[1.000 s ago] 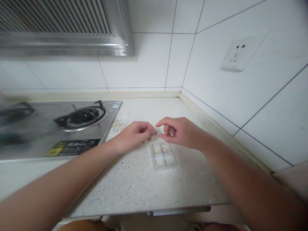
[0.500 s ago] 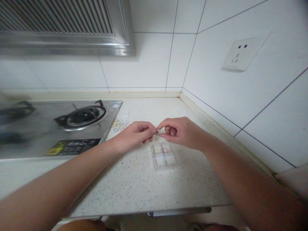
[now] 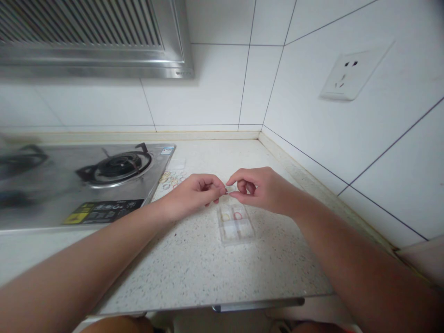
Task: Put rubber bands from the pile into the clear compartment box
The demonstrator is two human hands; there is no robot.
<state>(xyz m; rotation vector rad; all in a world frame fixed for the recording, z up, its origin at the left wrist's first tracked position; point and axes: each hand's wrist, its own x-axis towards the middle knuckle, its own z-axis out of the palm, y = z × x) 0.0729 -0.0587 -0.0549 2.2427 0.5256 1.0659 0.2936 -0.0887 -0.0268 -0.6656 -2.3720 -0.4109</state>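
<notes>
The left hand (image 3: 196, 193) is pinching a small thin loop (image 3: 229, 190) between its thumb and forefinger. The right hand (image 3: 264, 187) is facing it, thumb and forefinger curving with their tips apart; whether they are gripping the loop's far side I cannot tell. The loop is sitting right between the two sets of fingertips, too small and blurred to show a long axis. Just below it, on the person's side, a clear divided box (image 3: 238, 240) is lying on the desk (image 3: 194, 263), its middle slightly nearer the right hand's fingertips. A yellow ring (image 3: 225, 220) and a red ring (image 3: 238, 218) are occupying its two far compartments. Beyond the left hand, loose rings (image 3: 170, 179) are lying scattered beside the gas stove (image 3: 69, 185).
</notes>
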